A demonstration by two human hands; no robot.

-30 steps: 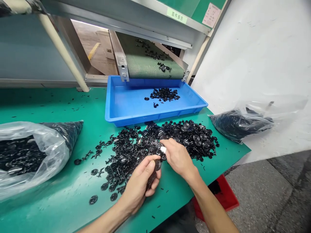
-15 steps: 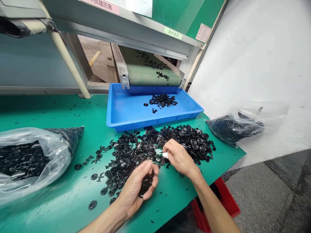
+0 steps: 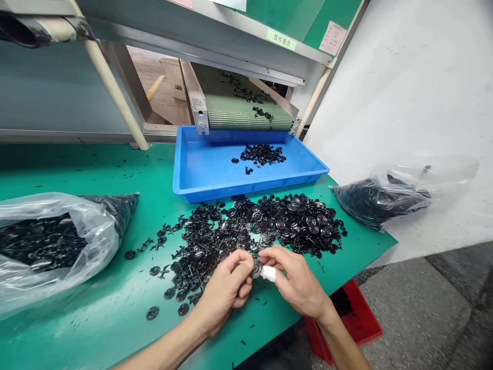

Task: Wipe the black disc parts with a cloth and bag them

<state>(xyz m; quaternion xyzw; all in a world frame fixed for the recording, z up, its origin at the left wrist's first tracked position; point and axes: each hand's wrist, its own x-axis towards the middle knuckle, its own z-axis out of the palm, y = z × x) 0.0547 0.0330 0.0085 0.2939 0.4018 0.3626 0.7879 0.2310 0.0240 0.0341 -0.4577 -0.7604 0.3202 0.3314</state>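
Between my two hands is a small black plastic disc (image 3: 257, 269), with raised rings on its face. My left hand (image 3: 225, 285) pinches its left edge between thumb and index finger, and the other fingers are curled in. My right hand (image 3: 296, 280) meets the disc from the right, index finger and thumb closed at its edge; a white wrap (image 3: 268, 273) covers one fingertip. Whether a smaller part is also pinched there is hard to see. Just beyond the hands lies a large pile of black plastic discs and branched pieces (image 3: 215, 241) on the green table (image 3: 115, 308).
Behind the pile a blue tray (image 3: 208, 172) holds black parts below a green conveyor belt (image 3: 234, 110) carrying more. Clear bags of black parts lie left (image 3: 98, 246) and right (image 3: 379, 198). A red bin (image 3: 364, 321) stands beneath the table's right edge.
My right hand has come back from the pile to meet my left. The disc, earlier lying in my left palm, is now up at the fingertips. The view has shifted slightly.
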